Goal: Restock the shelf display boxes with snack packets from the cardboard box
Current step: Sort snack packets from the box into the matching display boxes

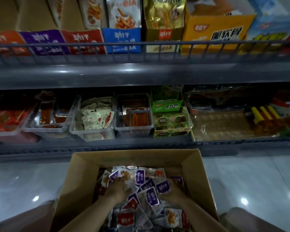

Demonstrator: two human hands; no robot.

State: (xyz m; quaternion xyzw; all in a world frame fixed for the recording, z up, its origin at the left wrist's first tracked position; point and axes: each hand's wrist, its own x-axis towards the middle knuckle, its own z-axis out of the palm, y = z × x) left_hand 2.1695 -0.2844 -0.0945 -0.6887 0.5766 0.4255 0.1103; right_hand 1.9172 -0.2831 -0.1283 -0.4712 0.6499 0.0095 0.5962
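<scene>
Across the upper two thirds of the frame, a grey shelf unit (141, 72) is spanning the full width in two tiers. Below it, a glossy tiled floor (23, 181) is reflecting ceiling lights at lower left and lower right.

At lower centre, the cardboard box (84, 164) is sitting open on the floor, with its far wall close against the shelf base. It is filling most of the space between the person's knees.

On the upper tier, behind a wire rail, a row of display boxes is standing side by side:
- a purple display box (45, 41) at upper left
- a red display box (84, 41) just beside it
- a blue display box (122, 40) near centre, with tall packets standing upright in it

On the lower tier, clear plastic bins (92, 118) are holding loose packets.

Inside the cardboard box, snack packets (151, 195) with purple, red and orange labels are lying in a loose heap.

The left hand (115, 188) is reaching into the heap left of centre. The right hand (174, 193) is reaching in right of centre. The fingers of both hands are lying buried among the packets. Whether they are spread or closed on a packet cannot be told.
</scene>
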